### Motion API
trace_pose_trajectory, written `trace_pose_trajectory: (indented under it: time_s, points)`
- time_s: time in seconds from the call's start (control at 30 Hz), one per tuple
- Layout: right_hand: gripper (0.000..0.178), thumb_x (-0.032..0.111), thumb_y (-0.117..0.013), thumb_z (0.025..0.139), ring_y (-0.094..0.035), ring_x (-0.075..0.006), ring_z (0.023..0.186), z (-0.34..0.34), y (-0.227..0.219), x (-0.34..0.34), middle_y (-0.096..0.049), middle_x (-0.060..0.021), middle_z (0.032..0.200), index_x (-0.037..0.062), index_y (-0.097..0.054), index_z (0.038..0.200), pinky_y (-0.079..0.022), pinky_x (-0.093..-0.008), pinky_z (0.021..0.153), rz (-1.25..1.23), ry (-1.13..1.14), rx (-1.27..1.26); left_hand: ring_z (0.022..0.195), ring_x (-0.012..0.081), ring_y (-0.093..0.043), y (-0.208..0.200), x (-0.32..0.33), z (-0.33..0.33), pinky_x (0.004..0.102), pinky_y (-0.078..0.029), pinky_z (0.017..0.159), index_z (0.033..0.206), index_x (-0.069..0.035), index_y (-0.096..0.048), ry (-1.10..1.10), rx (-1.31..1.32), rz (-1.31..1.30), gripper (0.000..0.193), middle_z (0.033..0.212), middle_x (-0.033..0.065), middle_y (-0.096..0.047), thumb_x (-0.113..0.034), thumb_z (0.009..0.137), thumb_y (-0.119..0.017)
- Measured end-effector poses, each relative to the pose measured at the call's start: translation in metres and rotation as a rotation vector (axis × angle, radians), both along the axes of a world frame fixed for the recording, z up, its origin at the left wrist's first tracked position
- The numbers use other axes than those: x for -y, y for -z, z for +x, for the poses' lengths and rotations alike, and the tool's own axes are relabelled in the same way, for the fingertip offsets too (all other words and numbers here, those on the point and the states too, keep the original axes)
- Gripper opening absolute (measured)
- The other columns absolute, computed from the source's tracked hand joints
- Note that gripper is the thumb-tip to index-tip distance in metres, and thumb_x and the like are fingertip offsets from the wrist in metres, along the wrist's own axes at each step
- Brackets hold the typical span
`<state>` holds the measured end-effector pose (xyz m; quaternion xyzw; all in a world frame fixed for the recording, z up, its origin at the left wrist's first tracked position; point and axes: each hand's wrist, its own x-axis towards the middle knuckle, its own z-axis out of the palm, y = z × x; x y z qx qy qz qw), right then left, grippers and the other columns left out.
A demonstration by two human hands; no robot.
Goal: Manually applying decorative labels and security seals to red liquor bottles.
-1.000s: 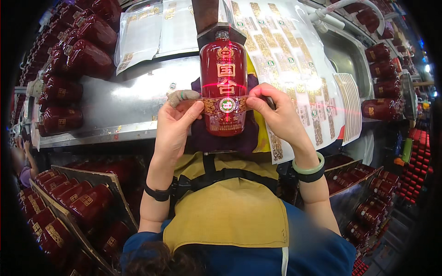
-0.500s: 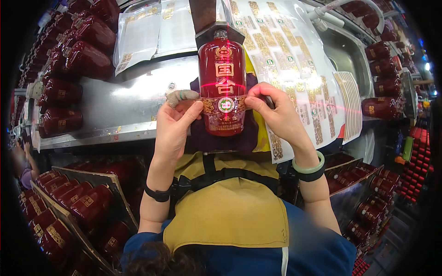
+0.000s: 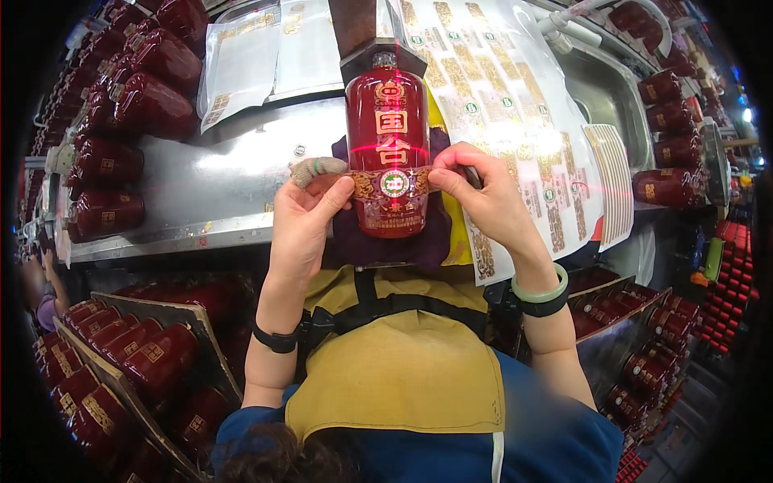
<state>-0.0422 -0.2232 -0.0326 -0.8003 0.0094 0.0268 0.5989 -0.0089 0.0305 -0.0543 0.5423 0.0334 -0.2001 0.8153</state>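
A dark red glossy bottle point(image 3: 364, 97) with gold lettering lies on its back on a dark purple cloth point(image 3: 435, 241), its neck against a metal stop point(image 3: 409, 56). Across its lower front stretches a gold-patterned decal strip point(image 3: 372, 185) with a round green-and-white emblem. My left hand point(image 3: 310, 211), with a knitted cover on one finger, pinches the strip's left end. The other end is pinched by my right hand point(image 3: 495, 201), which also keeps a small dark flat piece point(image 3: 473, 177) tucked among its fingers. Red laser lines cross on the bottle.
Decal sheets point(image 3: 523, 105) spread over the right of the metal table point(image 3: 217, 177); more sheets point(image 3: 233, 68) lie at the far left. Red bottles point(image 3: 157, 105) stand along the left. Wooden-edged crates point(image 3: 145, 370) of bottles flank me below. A white pipe point(image 3: 580, 16) curves at far right.
Almost nothing differs. Both hands stay at the strip's ends, with only a very slight shift of the bottle and fingers.
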Motion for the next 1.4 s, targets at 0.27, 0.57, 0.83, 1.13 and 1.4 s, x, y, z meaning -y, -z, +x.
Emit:
trace_pose_trajectory:
  time_s: [0.27,0.57,0.83,1.13,1.4]
  points:
    - [0.012,0.009,-0.07,0.096,-0.054,-0.0078,0.085,0.0,-0.008,0.001,-0.062,-0.0004,0.091,-0.0024,-0.065,0.094,-0.044,-0.0245,0.078,-0.01,-0.02,-0.079,0.095,0.0098,-0.065,-0.002,0.002,0.001,0.0255,-0.05,0.079,0.117,-0.004,-0.066,-0.007,-0.012,0.017,0.024,0.106,0.0042,-0.071,-0.004,0.094,-0.074]
    - [0.018,0.015,-0.073,0.095,-0.052,-0.0067,0.076,0.0,-0.007,0.003,-0.061,0.0013,0.09,0.0021,-0.068,0.106,-0.044,-0.0239,0.07,0.003,0.075,-0.191,0.097,0.0101,-0.065,-0.006,0.001,0.001,0.0253,-0.052,0.083,0.119,-0.003,-0.064,-0.009,0.005,0.028,0.027,0.106,0.0049,-0.071,-0.003,0.094,-0.074]
    - [0.021,0.005,-0.059,0.102,-0.058,-0.0105,0.091,-0.015,-0.043,-0.006,-0.066,-0.0053,0.103,-0.0001,-0.063,0.122,-0.048,-0.0263,0.085,0.201,0.17,0.012,0.101,0.0125,-0.066,-0.006,0.001,0.001,0.0262,-0.053,0.09,0.119,-0.003,-0.063,-0.008,-0.026,-0.004,0.028,0.107,0.0074,-0.071,-0.002,0.093,-0.074]
    - [0.021,-0.002,-0.053,0.101,-0.061,-0.0139,0.104,-0.013,-0.029,0.002,-0.064,-0.0091,0.114,-0.0013,-0.066,0.118,-0.047,-0.0268,0.089,-0.021,0.162,0.125,0.105,0.012,-0.064,-0.004,0.002,-0.001,0.027,-0.053,0.091,0.132,-0.002,-0.056,-0.041,0.053,0.15,0.038,0.121,0.0097,-0.064,-0.001,0.096,-0.068]
    - [0.105,0.024,-0.097,0.059,-0.058,-0.0391,0.117,-0.026,-0.024,-0.044,-0.054,-0.0225,0.129,-0.0021,-0.046,0.147,-0.049,-0.0416,0.099,-0.513,0.056,0.302,0.155,0.0424,-0.016,0.006,0.003,-0.038,0.0518,-0.013,0.124,0.159,0.002,-0.03,0.008,0.816,0.68,0.088,0.168,0.0238,-0.02,-0.053,0.097,-0.061]
